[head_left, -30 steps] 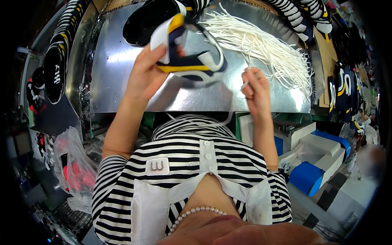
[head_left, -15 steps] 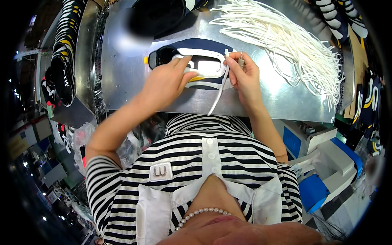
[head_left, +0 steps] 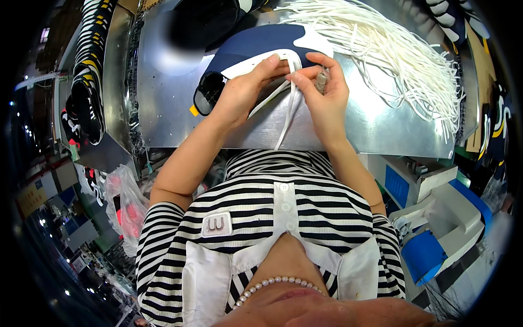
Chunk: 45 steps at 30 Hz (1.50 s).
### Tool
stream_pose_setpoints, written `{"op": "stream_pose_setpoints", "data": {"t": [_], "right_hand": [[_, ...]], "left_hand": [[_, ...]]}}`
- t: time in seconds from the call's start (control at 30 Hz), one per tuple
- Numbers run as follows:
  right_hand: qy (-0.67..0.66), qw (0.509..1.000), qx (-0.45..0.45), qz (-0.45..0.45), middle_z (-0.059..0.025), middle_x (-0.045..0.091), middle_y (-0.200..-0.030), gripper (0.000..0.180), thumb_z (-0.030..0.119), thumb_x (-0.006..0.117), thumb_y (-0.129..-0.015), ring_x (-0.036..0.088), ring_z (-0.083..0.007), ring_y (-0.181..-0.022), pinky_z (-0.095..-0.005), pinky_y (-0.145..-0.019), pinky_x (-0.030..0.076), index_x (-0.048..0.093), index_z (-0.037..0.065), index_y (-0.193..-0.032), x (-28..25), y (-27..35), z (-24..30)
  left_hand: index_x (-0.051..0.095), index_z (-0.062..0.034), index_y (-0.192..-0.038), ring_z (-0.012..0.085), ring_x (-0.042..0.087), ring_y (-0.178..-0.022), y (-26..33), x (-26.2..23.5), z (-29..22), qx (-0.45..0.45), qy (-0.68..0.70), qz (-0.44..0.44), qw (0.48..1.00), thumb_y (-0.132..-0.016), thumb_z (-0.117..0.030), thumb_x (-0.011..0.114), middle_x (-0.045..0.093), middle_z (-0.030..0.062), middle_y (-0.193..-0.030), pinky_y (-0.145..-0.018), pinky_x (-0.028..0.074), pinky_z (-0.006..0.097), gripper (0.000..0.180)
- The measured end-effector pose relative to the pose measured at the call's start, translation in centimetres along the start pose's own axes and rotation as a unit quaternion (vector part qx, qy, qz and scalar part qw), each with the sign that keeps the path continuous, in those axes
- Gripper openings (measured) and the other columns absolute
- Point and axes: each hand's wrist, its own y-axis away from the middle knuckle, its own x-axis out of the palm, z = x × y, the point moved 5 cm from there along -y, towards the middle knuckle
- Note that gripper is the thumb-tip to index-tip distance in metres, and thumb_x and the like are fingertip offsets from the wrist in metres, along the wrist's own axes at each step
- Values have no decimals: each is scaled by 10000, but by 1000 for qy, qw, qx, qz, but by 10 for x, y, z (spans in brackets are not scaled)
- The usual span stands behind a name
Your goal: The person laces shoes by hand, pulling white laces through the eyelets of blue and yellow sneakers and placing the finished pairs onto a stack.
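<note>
A navy shoe upper [head_left: 256,42] with a white eyelet band lies tilted on the metal worktable. Its black collar is at the left, with a small yellow tab. My left hand [head_left: 239,97] pinches the eyelet band near its rounded end, thumb on top and fingers reaching underneath. A white shoelace [head_left: 285,122] hangs from that end toward the table's near edge. My right hand [head_left: 328,103] pinches the lace close to the eyelets. Tucked between its fingers is a small tool with a tan handle [head_left: 321,83]; its tip is hard to see.
A large heap of white laces [head_left: 392,68] covers the table's right side. Behind the upper sits a dark shoe piece, partly blurred. Stacked uppers [head_left: 90,71] stand at the left edge. A grey and blue machine [head_left: 436,229] is at the lower right.
The upper has been turned from lying flat, with its navy side now raised toward me. My left hand has moved right to the eyelet band. Two strands of lace now hang down.
</note>
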Motion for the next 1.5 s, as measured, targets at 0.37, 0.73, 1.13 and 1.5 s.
{"op": "stream_pose_setpoints", "data": {"t": [0.37,0.73,1.13,1.5], "right_hand": [[88,995,25,37,-82,687,-834,413,48,697,-884,639,-121,-743,-244,-682,507,406,-9,-1172,8,9,11],[293,950,-56,97,-120,689,-856,165,69,663,-906,644,-167,-661,-272,-607,502,660,7,-1059,5,13,34],[401,896,-117,152,-193,671,-749,303,62,639,-873,659,-392,-693,-432,-627,525,498,-50,-1117,15,-15,39],[507,838,-139,147,-182,695,-944,374,79,656,-842,688,-273,-768,-386,-651,530,527,-26,-1177,-6,-2,69]], "left_hand": [[705,-11,-1025,107,650,-871,17,-11,-1,148,-88,-42,984,-904,-196,719,709,41,-997,-745,502,227,222],[722,-21,-995,81,648,-821,19,-13,-4,148,-137,-80,976,-908,-190,700,714,24,-919,-729,499,218,191],[721,-29,-990,236,695,-760,34,6,-31,456,-552,-80,693,-866,-117,707,723,91,-892,-685,526,309,152],[664,60,-1125,175,660,-971,10,-40,2,122,-92,3,988,-985,-234,560,712,136,-1068,-907,497,287,342]]}}
